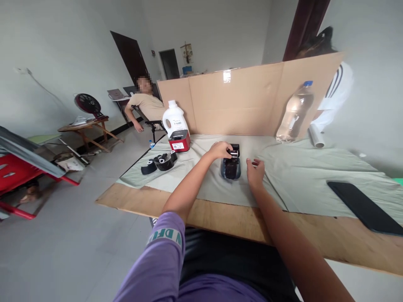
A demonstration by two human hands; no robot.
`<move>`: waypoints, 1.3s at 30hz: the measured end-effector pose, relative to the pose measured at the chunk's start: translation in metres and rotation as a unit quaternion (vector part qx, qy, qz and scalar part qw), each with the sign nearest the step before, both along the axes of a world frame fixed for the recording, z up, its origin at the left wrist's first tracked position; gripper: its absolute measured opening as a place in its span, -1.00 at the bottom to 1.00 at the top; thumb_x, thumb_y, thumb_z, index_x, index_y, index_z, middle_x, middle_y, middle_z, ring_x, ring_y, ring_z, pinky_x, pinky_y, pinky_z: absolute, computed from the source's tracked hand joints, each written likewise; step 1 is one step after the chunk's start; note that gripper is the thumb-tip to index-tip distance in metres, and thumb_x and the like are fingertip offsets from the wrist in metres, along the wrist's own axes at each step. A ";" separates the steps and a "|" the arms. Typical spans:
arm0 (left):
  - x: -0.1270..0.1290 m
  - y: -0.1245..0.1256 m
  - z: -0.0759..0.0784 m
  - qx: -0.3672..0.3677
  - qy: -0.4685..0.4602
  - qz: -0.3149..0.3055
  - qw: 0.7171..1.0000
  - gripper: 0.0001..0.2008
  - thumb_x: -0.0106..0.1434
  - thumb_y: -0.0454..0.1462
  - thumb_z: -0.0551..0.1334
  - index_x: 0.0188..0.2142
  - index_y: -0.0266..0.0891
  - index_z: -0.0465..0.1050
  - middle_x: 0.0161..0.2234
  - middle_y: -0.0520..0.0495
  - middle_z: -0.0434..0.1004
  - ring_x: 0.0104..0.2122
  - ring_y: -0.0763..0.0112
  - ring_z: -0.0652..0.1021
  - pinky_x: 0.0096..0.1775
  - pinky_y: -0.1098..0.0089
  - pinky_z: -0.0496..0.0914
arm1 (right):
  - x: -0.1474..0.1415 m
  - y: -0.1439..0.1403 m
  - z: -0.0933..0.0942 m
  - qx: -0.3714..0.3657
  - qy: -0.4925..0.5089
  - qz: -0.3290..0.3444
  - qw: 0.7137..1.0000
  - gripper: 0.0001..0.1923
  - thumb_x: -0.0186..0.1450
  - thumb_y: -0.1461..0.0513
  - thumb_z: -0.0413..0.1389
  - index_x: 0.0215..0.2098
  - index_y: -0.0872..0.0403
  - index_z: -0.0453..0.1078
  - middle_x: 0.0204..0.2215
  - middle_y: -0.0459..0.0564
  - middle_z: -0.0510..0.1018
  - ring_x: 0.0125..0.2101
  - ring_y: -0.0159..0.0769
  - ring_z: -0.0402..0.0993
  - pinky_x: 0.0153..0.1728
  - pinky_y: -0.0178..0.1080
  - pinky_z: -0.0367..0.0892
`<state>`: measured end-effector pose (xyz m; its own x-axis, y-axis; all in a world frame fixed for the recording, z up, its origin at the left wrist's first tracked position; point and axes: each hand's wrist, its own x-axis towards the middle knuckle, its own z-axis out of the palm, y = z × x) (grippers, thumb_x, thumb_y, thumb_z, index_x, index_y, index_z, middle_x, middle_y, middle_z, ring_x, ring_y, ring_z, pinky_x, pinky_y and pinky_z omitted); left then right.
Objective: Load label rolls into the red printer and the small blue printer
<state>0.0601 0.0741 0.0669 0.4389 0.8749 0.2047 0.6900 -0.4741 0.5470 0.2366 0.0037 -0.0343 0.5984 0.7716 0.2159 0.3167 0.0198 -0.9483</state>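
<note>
A small dark portable printer (231, 168) lies on the cloth with its lid (234, 148) tipped up at the far side. My left hand (221, 150) reaches in from the left, its thumb and fingers closed at the raised lid. A shiny strip or roller shows beside the thumb; the fingers partly hide it. Just right of the printer, my right hand (255, 171) hovers close to the cloth, fingers apart and holding nothing. Left of the hands are several black rolls (164, 162) with white cores, partly unwound.
A white jug (175, 118) stands behind a red and black box (180, 141). A cardboard screen (231, 105) closes off the table's back. At right are a large clear bottle (296, 113), a white roll (316, 136) and a black phone (365, 205). One person (146, 105) sits beyond; another is behind the screen.
</note>
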 end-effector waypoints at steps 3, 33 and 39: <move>-0.042 -0.004 -0.005 0.059 -0.136 0.084 0.985 -0.74 0.09 -0.22 0.32 -0.22 -0.26 0.61 -0.37 0.02 0.58 -0.32 0.36 0.54 -0.25 0.45 0.37 | 0.002 0.003 -0.004 0.013 0.011 -0.012 1.000 -0.45 0.23 -0.05 0.07 0.03 0.13 0.34 -0.10 0.16 0.51 -0.28 -0.18 0.46 -0.20 -0.14 0.37; -0.219 -0.030 -0.036 0.081 0.054 0.458 0.883 -0.64 0.31 -0.28 0.25 0.09 -0.29 0.47 0.00 -0.32 0.58 0.05 -0.08 0.51 0.13 -0.02 0.24 | -0.011 -0.009 0.007 0.050 0.017 0.021 0.998 -0.62 0.17 0.05 0.11 -0.12 0.09 0.37 -0.23 0.07 0.52 -0.36 -0.24 0.43 -0.26 -0.16 0.37; -0.166 -0.033 -0.028 0.132 -0.339 0.255 0.896 -0.62 0.18 -0.16 0.38 -0.06 -0.31 0.57 -0.12 -0.22 0.66 -0.09 0.18 0.61 -0.01 0.26 0.45 | -0.016 -0.013 0.057 0.166 -0.153 0.143 0.964 -0.76 0.26 0.08 0.06 -0.29 0.05 0.46 -0.32 0.02 0.58 -0.27 -0.21 0.48 -0.24 -0.18 0.37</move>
<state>-0.1061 0.0414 0.0385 -0.3070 0.8087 0.5018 0.4054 -0.3659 0.8377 0.2205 -0.0090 0.0228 0.2407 0.7540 0.6112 0.5167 0.4335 -0.7383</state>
